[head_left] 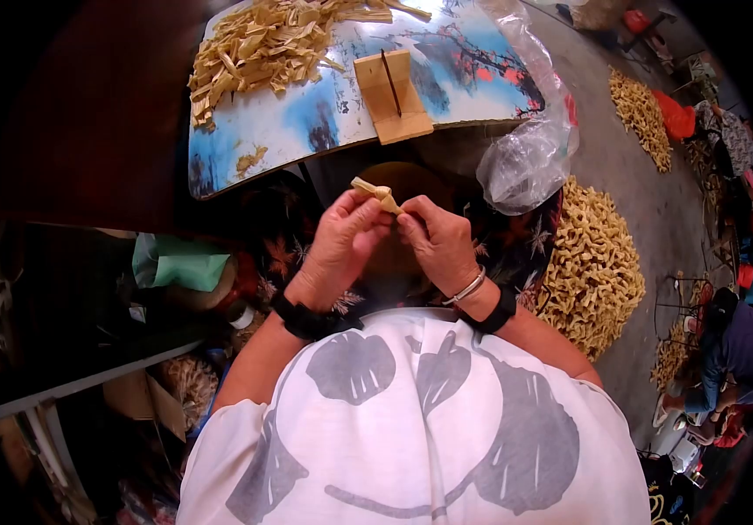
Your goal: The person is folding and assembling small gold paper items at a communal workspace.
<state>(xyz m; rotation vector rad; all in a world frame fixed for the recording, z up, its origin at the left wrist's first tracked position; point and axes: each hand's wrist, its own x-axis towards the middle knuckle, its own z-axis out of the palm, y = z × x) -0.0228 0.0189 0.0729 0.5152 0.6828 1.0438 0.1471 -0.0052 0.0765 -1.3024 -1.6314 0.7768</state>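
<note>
Both hands hold a pale yellow knotted strip (380,192) that looks like tofu skin, raised in front of my chest near the table edge. The thumb and fingers of my left hand (346,241) pinch it below the knot on one side. From the other side, my right hand (440,241) grips the short lower end between thumb and forefinger. One tail of the strip sticks out free toward the upper left. Beyond the hands, on the table, a small wooden stand (394,96) carries a thin dark stick or blade across it.
Loose yellow strips (258,52) are heaped on the painted table (306,131). Clear plastic bags (525,162) hang off its right end. A large pile of knotted pieces (591,267) lies to my right, another pile (641,118) farther off. A person (735,350) bends at the far right.
</note>
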